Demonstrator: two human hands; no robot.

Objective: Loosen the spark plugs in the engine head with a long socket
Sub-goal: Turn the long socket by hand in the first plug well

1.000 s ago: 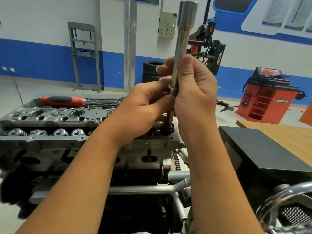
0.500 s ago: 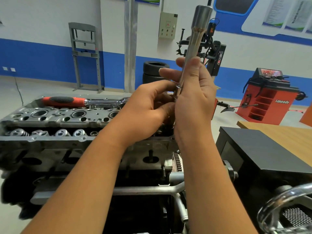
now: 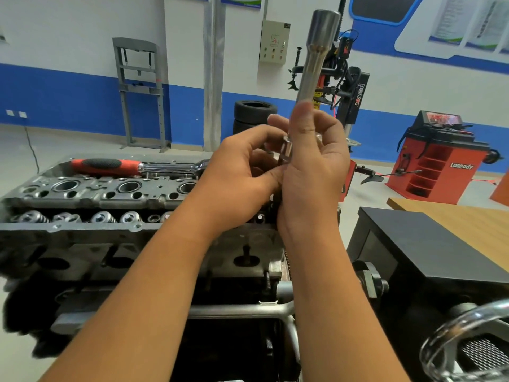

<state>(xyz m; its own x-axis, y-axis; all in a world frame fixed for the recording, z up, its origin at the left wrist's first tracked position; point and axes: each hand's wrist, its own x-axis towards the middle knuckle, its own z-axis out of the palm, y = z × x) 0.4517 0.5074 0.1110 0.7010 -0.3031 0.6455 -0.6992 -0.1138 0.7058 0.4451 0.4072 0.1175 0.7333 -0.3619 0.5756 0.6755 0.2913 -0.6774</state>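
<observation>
My right hand (image 3: 314,172) grips a long steel socket (image 3: 316,53) that stands nearly upright, its wide end at the top. My left hand (image 3: 242,177) pinches the socket's lower metal end (image 3: 287,148) beside the right palm. Both hands hover over the right end of the grey engine head (image 3: 82,194), which has round plug wells along its top. What is inside the wells is hidden. A ratchet with a red and black handle (image 3: 110,166) lies along the head's far edge.
A black box (image 3: 429,252) and a wooden table (image 3: 468,224) stand to the right. A chrome ring (image 3: 451,334) sits at the bottom right. Behind are stacked tyres (image 3: 253,111), a tyre changer (image 3: 349,89), a red balancer (image 3: 440,158) and a grey press frame (image 3: 140,89).
The socket has been lifted up out of the head and tilted slightly to the right. Both hands rose with it; the left fingers shifted to its lower end.
</observation>
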